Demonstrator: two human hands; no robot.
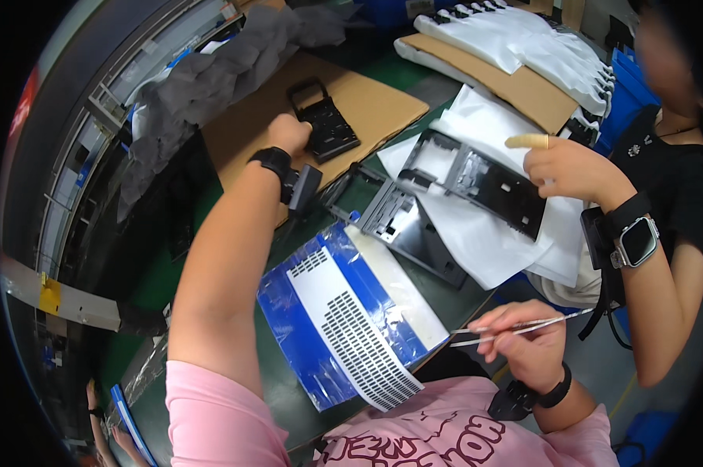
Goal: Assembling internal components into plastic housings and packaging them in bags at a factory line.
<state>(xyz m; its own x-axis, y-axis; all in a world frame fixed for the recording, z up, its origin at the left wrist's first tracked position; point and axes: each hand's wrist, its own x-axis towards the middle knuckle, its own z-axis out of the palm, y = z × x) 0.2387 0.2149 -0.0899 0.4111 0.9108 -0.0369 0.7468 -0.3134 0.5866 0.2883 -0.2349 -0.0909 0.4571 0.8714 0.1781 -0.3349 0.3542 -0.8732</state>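
My left hand (289, 134) reaches far over the table, its fingers closed at the left edge of a black plastic frame (334, 128). That frame has an open loop at its far end and lies on a flat cardboard sheet (398, 101). Low on the right, my right hand (527, 342) grips thin metal tweezers (550, 321), their tips pointing left. Beside those tips lies a sheet of small black labels (359, 342) on a blue, clear-wrapped block (297, 342). Between my hands a grey-black frame (418, 232) rests at a slant on the table.
At right, a co-worker's hand (573, 167), with a yellow finger cover, hovers by another black frame (495, 187) on white foam sheets (484, 249). White-wrapped parts (515, 39) are stacked on cardboard at the back. Crumpled grey film (203, 101) lies at far left.
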